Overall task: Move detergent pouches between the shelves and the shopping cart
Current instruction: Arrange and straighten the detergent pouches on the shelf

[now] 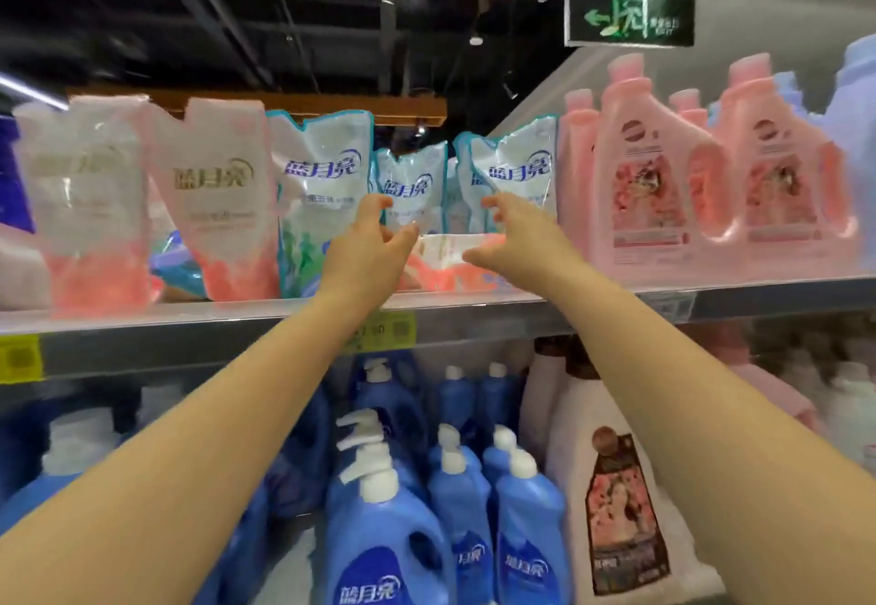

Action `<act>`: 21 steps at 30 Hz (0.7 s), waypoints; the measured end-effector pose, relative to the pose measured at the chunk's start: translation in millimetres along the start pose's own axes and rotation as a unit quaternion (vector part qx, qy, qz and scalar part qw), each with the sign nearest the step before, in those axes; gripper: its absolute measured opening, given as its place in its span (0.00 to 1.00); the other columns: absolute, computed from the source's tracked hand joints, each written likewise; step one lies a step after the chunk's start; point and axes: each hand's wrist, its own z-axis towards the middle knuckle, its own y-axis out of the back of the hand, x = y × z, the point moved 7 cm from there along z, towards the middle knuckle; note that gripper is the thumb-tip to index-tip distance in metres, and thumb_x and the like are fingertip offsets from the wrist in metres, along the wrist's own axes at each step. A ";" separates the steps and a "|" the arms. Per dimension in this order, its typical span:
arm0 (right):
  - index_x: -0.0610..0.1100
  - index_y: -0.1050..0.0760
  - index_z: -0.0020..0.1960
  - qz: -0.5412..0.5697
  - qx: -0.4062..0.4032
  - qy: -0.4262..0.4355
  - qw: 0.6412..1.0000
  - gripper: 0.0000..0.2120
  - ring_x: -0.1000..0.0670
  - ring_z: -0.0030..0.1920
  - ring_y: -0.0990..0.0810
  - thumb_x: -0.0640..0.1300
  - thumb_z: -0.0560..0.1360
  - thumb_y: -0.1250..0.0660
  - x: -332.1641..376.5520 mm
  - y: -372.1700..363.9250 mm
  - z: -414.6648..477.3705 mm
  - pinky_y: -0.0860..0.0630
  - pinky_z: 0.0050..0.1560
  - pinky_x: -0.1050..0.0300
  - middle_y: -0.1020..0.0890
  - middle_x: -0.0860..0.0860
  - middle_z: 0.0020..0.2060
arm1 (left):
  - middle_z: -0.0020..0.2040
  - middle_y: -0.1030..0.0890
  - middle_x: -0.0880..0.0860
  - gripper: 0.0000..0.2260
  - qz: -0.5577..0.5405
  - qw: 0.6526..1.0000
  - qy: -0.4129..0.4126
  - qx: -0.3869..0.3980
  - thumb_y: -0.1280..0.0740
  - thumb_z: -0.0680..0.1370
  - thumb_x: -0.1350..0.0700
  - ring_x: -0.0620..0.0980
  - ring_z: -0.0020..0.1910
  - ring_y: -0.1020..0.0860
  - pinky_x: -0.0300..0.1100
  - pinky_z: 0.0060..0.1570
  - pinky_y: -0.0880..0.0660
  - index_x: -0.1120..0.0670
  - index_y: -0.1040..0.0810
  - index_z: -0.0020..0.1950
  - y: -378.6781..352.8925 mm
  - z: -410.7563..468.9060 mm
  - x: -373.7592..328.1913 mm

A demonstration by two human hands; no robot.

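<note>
The upright teal pouch point(411, 182) stands at one o'clock from the left hand point(372, 239) and ten from the right hand point(512, 230), both spread empty, the left seemingly nearer.

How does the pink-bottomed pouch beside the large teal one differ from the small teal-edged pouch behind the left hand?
The pink pouch has gold lettering and a pink base; the teal pouch has blue lettering and teal edges. The pink pouch looks taller than the teal pouch. Both stand upright on the upper shelf.
</note>
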 end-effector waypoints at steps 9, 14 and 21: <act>0.53 0.59 0.77 -0.223 0.223 0.018 0.949 0.57 0.43 0.74 0.41 0.58 0.63 0.24 -23.9 -70.7 74.8 0.39 0.71 0.43 0.45 0.48 0.75 | 0.70 0.32 0.57 0.34 0.019 0.998 0.001 0.055 0.36 0.77 0.47 0.59 0.65 0.29 0.50 0.61 0.32 0.45 0.54 0.76 -27.6 51.3 32.6; 0.53 0.58 0.77 -0.256 0.260 -0.006 0.931 0.55 0.44 0.70 0.34 0.61 0.63 0.26 -36.0 -86.9 92.9 0.34 0.69 0.47 0.37 0.48 0.73 | 0.69 0.31 0.57 0.33 0.064 0.996 -0.050 0.048 0.36 0.77 0.46 0.57 0.63 0.28 0.50 0.61 0.32 0.45 0.51 0.76 -32.3 50.3 35.9; 0.42 0.26 0.51 -0.342 0.185 0.082 0.918 0.21 0.46 0.45 0.23 0.58 0.68 0.31 -15.8 -85.2 91.1 0.28 0.40 0.55 0.23 0.49 0.41 | 0.63 0.25 0.55 0.22 0.082 0.994 -0.061 0.037 0.38 0.78 0.47 0.54 0.61 0.27 0.49 0.59 0.30 0.50 0.37 0.70 -29.7 49.6 35.5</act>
